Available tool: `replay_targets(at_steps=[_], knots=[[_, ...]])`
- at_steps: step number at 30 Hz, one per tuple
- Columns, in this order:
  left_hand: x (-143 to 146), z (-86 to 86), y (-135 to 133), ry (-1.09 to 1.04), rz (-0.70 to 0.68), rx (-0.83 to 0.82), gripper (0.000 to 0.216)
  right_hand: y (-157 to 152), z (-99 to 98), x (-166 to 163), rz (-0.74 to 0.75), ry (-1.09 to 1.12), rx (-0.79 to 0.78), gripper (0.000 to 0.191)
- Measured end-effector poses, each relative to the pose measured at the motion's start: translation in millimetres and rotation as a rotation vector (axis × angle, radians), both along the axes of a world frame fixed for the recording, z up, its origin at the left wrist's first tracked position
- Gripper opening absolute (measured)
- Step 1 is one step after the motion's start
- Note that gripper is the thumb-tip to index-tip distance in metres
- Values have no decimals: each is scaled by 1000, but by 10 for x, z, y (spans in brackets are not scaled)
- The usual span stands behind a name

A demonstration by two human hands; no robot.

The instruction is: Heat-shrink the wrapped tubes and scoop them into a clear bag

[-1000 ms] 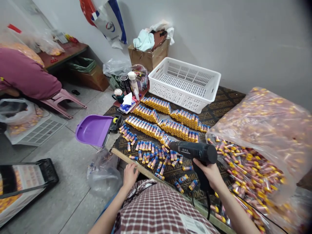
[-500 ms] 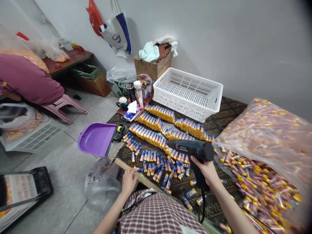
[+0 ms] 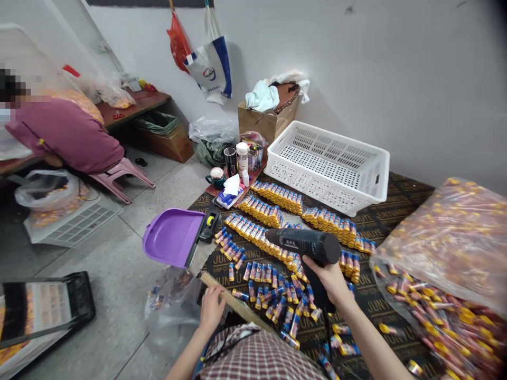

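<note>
A black hair dryer (image 3: 303,244) with a cord is in my right hand (image 3: 330,282), its fingers wrapped round the handle. The nozzle points left over rows of small tubes (image 3: 263,210) with blue labels and yellow caps. Below it, loose labelled tubes (image 3: 273,290) lie scattered, some upright in short rows, some on their sides. My left hand (image 3: 213,306) rests on the wooden table edge (image 3: 233,298), fingers stretched over it, holding nothing.
A white plastic crate (image 3: 328,163) stands behind the rows. To the right, a clear bag (image 3: 455,232) spills pink tubes with yellow caps. A purple dustpan (image 3: 172,237) is left of the table. Another person sits on a pink stool (image 3: 122,177) farther left.
My view has shifted, so the table and its surroundings appear lower and farther right. The hair dryer stays in my right hand, now nearer the left end of the rows. My left hand remains on the edge.
</note>
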State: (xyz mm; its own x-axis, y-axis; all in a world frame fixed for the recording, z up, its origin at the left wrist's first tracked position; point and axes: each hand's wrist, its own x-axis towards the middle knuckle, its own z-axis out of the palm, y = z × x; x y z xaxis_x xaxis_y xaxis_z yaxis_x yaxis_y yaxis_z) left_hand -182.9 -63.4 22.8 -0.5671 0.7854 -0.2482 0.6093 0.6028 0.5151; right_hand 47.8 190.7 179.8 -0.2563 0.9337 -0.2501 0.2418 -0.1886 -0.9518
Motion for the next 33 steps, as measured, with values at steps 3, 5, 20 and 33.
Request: replay_targets(at_steps=[3,5,20,33], knots=[[-122,-21,10,3,3,3,22,41,-37,-224,14,-7,-26,49],[-203,-45,8,3,-1,12,22,56,-62,-382,19,13,-49,46],[1,320,2182,41,-440,329,24,-191,40,499,-315,-101,-34,49],[405,361,1995,151,-830,304,18,-267,-45,803,-461,-39,-148,54]])
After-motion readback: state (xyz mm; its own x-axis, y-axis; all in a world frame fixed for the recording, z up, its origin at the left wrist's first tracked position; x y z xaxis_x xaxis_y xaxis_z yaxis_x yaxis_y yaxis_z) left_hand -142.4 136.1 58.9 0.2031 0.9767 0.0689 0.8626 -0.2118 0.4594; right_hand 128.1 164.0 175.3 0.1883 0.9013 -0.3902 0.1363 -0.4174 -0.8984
